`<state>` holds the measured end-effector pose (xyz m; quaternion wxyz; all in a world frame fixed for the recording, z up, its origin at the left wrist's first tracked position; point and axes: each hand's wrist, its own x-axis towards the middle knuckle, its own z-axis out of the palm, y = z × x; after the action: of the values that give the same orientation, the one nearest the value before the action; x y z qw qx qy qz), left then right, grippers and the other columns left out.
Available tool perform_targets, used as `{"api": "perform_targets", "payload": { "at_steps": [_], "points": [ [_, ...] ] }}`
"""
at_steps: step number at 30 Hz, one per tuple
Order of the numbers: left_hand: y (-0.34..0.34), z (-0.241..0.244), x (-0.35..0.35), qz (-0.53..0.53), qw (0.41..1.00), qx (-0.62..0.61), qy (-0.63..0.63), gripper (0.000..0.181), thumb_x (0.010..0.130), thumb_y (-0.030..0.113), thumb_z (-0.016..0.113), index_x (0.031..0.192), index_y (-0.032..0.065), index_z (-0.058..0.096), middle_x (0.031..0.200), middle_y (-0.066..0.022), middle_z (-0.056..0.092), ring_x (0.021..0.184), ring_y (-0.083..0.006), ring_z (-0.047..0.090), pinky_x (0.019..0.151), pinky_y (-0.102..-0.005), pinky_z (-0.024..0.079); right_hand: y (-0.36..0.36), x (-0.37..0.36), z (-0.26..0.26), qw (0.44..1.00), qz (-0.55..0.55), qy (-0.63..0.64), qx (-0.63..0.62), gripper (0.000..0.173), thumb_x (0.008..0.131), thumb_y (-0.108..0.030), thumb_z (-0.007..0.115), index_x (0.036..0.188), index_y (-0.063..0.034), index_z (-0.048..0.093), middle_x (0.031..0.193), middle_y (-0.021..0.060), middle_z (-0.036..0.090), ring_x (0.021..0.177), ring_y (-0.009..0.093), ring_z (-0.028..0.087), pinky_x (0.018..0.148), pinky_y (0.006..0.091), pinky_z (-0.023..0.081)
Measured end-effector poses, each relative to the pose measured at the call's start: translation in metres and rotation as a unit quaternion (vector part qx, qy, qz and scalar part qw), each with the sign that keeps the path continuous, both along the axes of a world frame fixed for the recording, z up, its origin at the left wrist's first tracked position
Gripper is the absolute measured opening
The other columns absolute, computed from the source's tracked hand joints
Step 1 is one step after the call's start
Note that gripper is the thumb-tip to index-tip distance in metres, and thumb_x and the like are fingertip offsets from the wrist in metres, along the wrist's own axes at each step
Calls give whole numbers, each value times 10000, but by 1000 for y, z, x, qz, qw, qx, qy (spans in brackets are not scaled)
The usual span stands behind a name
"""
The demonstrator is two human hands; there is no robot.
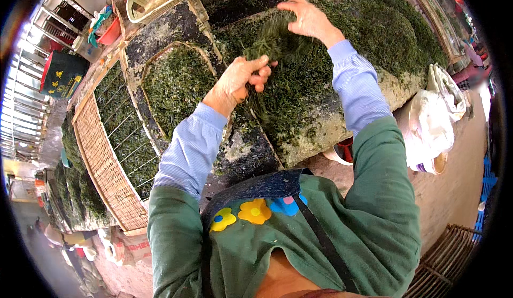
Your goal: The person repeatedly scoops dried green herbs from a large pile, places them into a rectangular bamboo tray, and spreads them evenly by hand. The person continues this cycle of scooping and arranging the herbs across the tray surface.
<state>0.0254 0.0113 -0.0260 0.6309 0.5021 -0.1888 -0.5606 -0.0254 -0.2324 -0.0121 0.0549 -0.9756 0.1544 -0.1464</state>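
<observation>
A large heap of dark green leafy plant matter [360, 25] lies spread over a stone-like surface before me. My left hand [246, 77] is over its near left part, fingers curled around some green strands that hang below it. Farther up and to the right, my right hand [306, 19] is raised above the heap with its fingers spread. A blurred loose tuft of green strands [272, 37] is between the two hands, and whether it touches the right fingers is unclear. Left of my left hand, a framed opening [176, 85] is filled with the same green matter.
A woven tray [106, 166] with thin bars across green matter sits at the left. Beyond are a pale plastic basket [156, 1], a red basin [110, 31] and a dark bag [62, 75]. White plastic sacks [429, 125] stand at the right, and a slatted bamboo rack [441, 262] lies low right.
</observation>
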Motion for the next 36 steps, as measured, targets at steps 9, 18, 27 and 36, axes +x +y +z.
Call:
{"api": "perform_targets", "payload": {
  "at_steps": [9,18,27,36],
  "points": [
    [-11,39,40,-47,978,-123,162,534,973,370,425,1244,-87,363,736,-18,448,496,-38,347,370,-187,346,26,-52,-154,990,-85,-57,96,254,819,-138,572,1061,-93,634,1121,116,597,1004,298,582,810,400,507],
    [-21,101,61,-109,978,-163,71,690,963,455,372,1340,-109,243,773,-28,413,487,-47,304,340,-182,303,118,-5,-94,976,87,-162,-116,395,875,-124,466,1269,-88,461,1156,85,558,1140,258,483,892,428,438],
    [-7,243,87,-136,974,-178,14,534,977,367,408,1237,-99,388,728,-42,467,522,-85,381,349,-212,331,87,-38,-215,1000,6,18,6,381,899,-153,438,1278,-130,476,1249,109,515,1181,316,457,966,544,373],
    [9,215,53,-49,991,-124,12,536,977,379,399,1198,-109,419,694,-14,459,439,-68,320,325,-198,289,126,-44,-24,943,108,-312,-47,246,748,-150,623,982,-78,601,916,56,619,865,224,616,655,328,524]
  ]
}}
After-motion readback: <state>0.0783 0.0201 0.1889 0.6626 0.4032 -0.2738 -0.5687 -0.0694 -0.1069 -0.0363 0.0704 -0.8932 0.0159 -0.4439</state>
